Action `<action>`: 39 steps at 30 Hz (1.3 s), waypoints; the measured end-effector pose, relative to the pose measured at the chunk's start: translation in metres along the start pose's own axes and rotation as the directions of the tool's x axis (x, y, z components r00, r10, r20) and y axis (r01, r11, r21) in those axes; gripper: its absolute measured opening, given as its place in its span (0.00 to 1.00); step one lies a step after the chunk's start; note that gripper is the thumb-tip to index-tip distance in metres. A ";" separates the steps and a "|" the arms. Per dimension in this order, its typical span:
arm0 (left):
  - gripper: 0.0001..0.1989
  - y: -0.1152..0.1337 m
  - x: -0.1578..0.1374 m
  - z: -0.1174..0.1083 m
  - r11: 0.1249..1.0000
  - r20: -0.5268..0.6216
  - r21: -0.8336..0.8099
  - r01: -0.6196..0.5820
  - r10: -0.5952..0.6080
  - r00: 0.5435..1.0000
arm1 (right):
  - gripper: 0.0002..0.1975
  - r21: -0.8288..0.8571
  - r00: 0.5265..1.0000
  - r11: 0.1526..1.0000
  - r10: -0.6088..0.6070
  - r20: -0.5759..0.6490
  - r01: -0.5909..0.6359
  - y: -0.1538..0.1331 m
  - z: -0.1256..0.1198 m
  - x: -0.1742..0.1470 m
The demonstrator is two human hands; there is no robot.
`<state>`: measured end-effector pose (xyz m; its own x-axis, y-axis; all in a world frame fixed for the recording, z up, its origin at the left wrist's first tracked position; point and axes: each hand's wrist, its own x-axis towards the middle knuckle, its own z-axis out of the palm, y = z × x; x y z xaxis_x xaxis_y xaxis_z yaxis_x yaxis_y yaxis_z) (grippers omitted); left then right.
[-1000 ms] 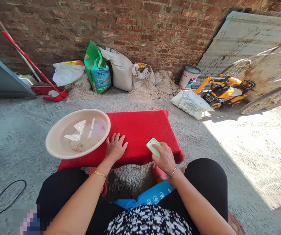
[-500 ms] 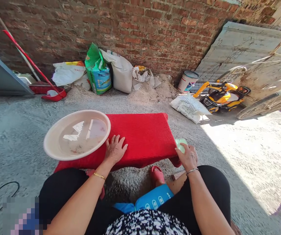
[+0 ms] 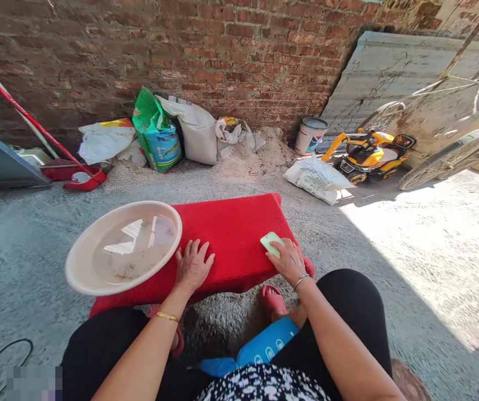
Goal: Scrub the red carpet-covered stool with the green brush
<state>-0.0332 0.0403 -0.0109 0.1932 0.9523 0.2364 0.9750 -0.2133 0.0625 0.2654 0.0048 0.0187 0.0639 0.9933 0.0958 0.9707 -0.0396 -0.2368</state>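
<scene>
A red towel-like cloth (image 3: 226, 228) is draped over a low bench in front of me. My left hand (image 3: 193, 264) rests flat on it with the fingers spread, close to the basin's right rim. A wide cream basin (image 3: 81, 273) of water stands on the left end of the cloth. In my right hand (image 3: 288, 260) is a pale green scrub brush (image 3: 270, 240), its smooth back facing up and its underside hidden. The hand grips it over the right part of the cloth.
Along the brick wall are a green feed bag (image 3: 160, 139), a white sack (image 3: 198, 131), heaped grain (image 3: 260, 153) and a paint bucket (image 3: 311, 136). A flat sack (image 3: 318, 178) and a yellow toy vehicle (image 3: 373, 156) lie right. A red dustpan (image 3: 91, 178) is left.
My right hand has moved left with the scrub brush, from the cloth's right edge onto its top. My left hand stays flat on the cloth. The view has shifted slightly.
</scene>
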 end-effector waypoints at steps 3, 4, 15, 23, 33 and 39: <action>0.22 0.000 0.000 0.001 1.000 -0.003 0.004 -0.001 0.001 1.000 | 0.18 -0.053 0.981 0.980 0.191 -0.031 -0.193 0.037 -0.011 0.001; 0.22 0.000 0.000 0.001 1.000 -0.003 0.005 -0.002 0.002 1.000 | 0.18 -0.070 0.968 0.966 0.248 -0.048 -0.251 0.046 -0.014 0.001; 0.22 0.002 0.001 -0.003 1.000 0.017 -0.002 0.012 -0.012 1.000 | 0.17 0.047 0.994 0.998 -0.025 -0.107 0.030 -0.008 0.006 0.004; 0.22 0.001 0.001 -0.003 1.000 0.018 0.010 0.006 -0.006 1.000 | 0.17 -0.028 0.998 0.999 0.025 -0.050 -0.026 -0.003 0.004 0.008; 0.22 0.001 0.000 -0.002 1.000 0.023 0.017 0.017 -0.018 1.000 | 0.18 -0.023 0.916 0.928 0.362 -0.171 -0.371 0.048 -0.017 0.010; 0.22 0.001 0.000 -0.003 1.000 0.020 0.007 0.010 -0.010 1.000 | 0.21 0.144 0.984 0.989 0.000 -0.175 0.026 -0.019 0.008 0.015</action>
<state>-0.0327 0.0397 -0.0077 0.1854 0.9585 0.2166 0.9776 -0.2022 0.0578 0.2464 0.0208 0.0169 0.1032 0.9590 0.2640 0.9286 0.0022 -0.3710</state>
